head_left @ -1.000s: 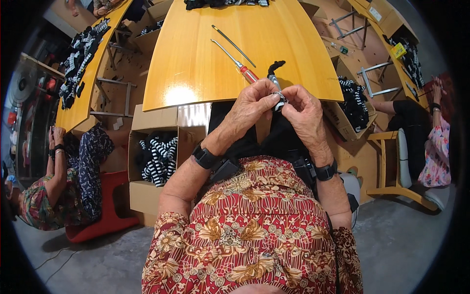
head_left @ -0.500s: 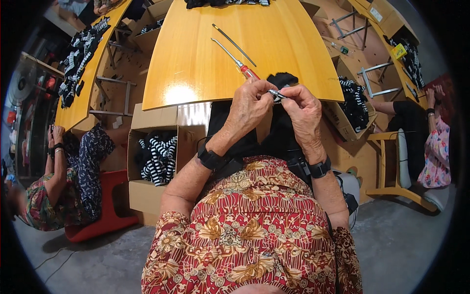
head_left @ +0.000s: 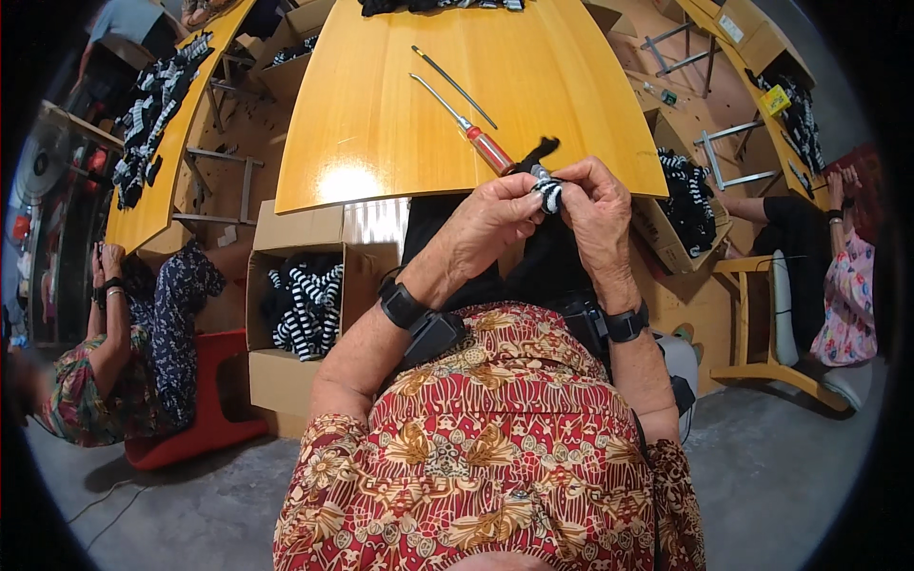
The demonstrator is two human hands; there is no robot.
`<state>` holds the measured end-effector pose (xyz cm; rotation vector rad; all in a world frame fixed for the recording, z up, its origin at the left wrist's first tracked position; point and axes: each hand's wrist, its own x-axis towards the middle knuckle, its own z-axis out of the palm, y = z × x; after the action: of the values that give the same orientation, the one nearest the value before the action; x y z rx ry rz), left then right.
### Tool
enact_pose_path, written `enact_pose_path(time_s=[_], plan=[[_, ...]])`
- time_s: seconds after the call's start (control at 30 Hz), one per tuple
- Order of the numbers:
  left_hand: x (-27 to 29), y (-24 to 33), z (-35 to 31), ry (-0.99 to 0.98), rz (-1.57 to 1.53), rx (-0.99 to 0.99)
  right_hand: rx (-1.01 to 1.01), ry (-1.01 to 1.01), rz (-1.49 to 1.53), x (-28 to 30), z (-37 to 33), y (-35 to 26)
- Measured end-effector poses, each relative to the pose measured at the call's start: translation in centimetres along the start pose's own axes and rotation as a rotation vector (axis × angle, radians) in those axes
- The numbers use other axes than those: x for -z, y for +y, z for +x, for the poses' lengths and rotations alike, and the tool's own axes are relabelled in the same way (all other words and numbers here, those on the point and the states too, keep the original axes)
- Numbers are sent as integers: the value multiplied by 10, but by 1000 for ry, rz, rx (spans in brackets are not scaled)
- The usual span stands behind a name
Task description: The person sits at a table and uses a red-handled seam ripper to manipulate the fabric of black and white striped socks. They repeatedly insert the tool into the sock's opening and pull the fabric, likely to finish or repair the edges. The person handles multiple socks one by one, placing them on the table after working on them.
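Just over the near edge of the yellow wooden table [head_left: 381, 124], my left hand [head_left: 486, 217] and my right hand [head_left: 602, 211] pinch a small striped knit piece [head_left: 550, 196] between thumbs and fingers. White and black bands show between the fingertips. A black part of the knit sticks up past them over the tabletop. Right beside my left fingers lies a red-handled tool [head_left: 489, 150] with a long metal shaft and a bent tip. Farther up the table rests a thin dark rod [head_left: 455, 88]. What kind of garment the knit is cannot be told.
An open cardboard box [head_left: 262, 309] of striped knits stands at my left; another box [head_left: 681, 252] is at my right. More knits [head_left: 443, 5] lie at the table's far end. Co-workers sit at both sides, by a red chair [head_left: 228, 409] and a wooden chair [head_left: 747, 314].
The knit piece has turned between my fingers, showing more striped fabric and the black part raised. My left hand has moved slightly down, baring the red handle.
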<state>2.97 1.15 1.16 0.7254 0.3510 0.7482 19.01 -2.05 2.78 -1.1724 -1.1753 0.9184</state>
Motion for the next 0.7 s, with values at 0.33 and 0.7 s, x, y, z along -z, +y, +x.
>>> enact_pose_path(time_s=[0.33,0.7], plan=[[13,-4,-5,180,212,-166,-346,-181,424,5,-3,-8],[17,-9,3,92,90,-220,-131,6,171,-4,-9,-2]])
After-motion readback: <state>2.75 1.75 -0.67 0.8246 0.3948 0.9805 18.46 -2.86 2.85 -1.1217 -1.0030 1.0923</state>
